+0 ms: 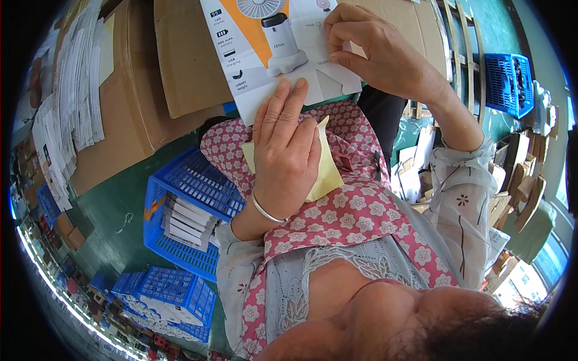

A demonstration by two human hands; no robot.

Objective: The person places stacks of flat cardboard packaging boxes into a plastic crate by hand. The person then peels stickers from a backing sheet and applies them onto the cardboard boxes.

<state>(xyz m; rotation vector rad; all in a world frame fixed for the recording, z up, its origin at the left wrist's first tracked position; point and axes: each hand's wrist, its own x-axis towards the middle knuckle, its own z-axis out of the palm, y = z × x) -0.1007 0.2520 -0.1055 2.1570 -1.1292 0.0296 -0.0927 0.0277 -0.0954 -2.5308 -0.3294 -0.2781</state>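
A flat printed carton (325, 69), white and orange with a picture of a small white fan, lies on brown cardboard in front of me. My left hand (284, 144) rests on its near edge, fingers stretched out and pressed flat. Under that palm, over my lap, is a piece of yellow paper (328, 174) with a bent corner. I cannot tell whether the palm holds it. Over the carton's right side my right hand (382, 57) is closed in a pinch, thumb against fingers. What sits between the fingertips is too small to make out.
A stack of flat white cartons (78, 90) lies on brown cardboard (129, 102) at the left. A blue crate (180, 253) with white cartons stands on the floor beside me, more stacked crates (174, 289) below it. Another blue crate (509, 84) and cardboard scraps (518, 162) are at right.
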